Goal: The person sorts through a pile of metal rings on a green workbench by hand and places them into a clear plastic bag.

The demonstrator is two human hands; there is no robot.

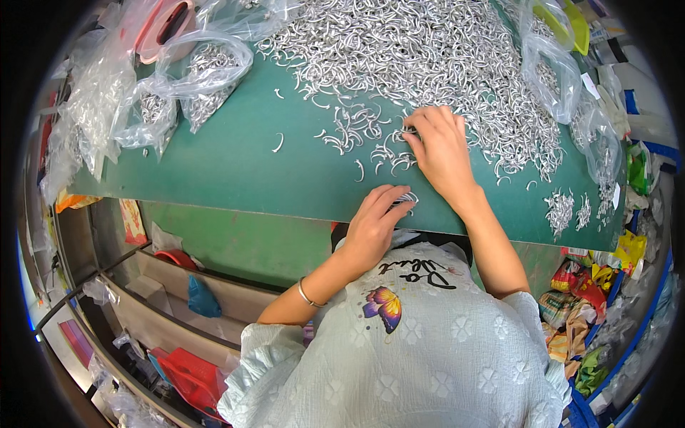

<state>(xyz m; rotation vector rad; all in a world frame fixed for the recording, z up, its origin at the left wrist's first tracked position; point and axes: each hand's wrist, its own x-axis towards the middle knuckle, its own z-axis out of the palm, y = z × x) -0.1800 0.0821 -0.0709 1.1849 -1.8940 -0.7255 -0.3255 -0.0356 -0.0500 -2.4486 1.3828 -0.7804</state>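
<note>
A large heap of small curved silver metal pieces covers the far middle of the green table. My left hand rests at the table's near edge, its fingers bent around several of these pieces lined up together. At the heap's near edge, my right hand is curled down among loose pieces. Its thumb and forefinger come close together on what looks like one curved piece; the other fingertips are partly hidden. A small scattered group of pieces lies left of my right hand.
Clear plastic bags with metal pieces stand at the far left, near a pink container. Two small piles sit at the right, beside more plastic bags. Shelves with a red basket are at lower left; packages crowd the right.
</note>
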